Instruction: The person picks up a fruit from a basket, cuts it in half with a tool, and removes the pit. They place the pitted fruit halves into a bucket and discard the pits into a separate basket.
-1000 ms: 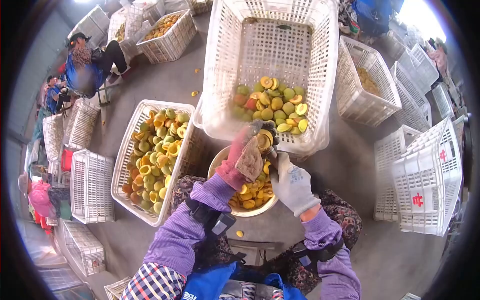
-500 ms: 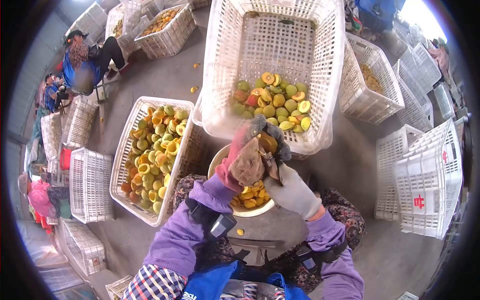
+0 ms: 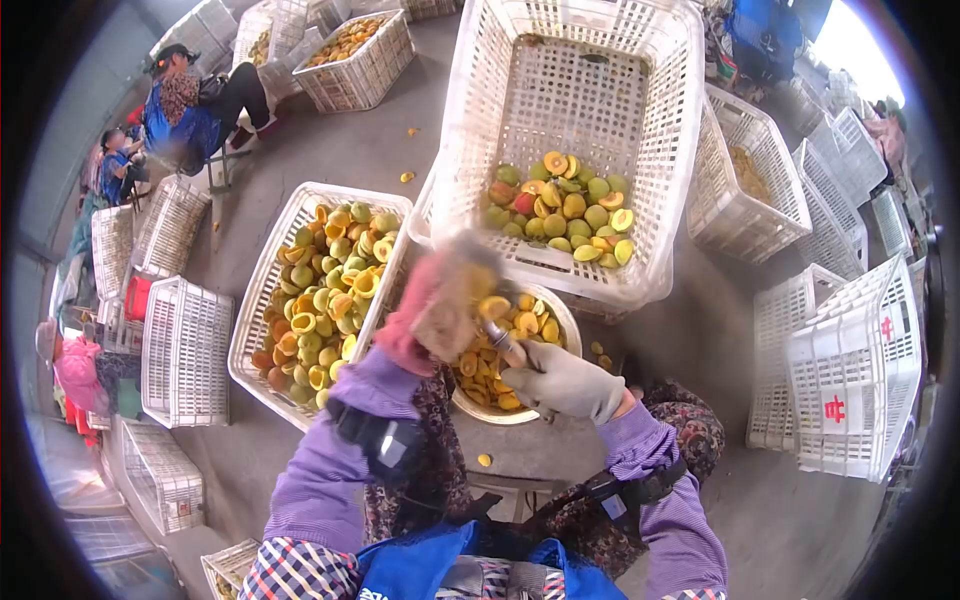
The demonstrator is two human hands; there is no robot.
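My left hand (image 3: 436,310), in a pink and grey glove, is smeared by motion above the left side of a round pale tub (image 3: 572,330). A blurred yellowish patch shows at its fingertips; whether it is a held fruit half I cannot make out. In a whitish glove, my right hand (image 3: 570,380) is closed around a small metal-shafted tool (image 3: 506,345) over the tub. The tool points up and left, its tip against a yellow piece (image 3: 493,307). Yellow fruit pieces (image 3: 490,382) fill much of the tub.
A large white crate (image 3: 690,150) ahead holds whole and cut peach-like fruit (image 3: 560,205). Left of the tub stands a crate (image 3: 238,340) of hollowed halves (image 3: 320,300). More crates (image 3: 855,370) line both sides. A seated person (image 3: 185,115) is at upper left.
My left hand has moved left, away from my right hand, and blurred. My right hand has come slightly down and left, its tool now showing. The camera view has shifted a little.
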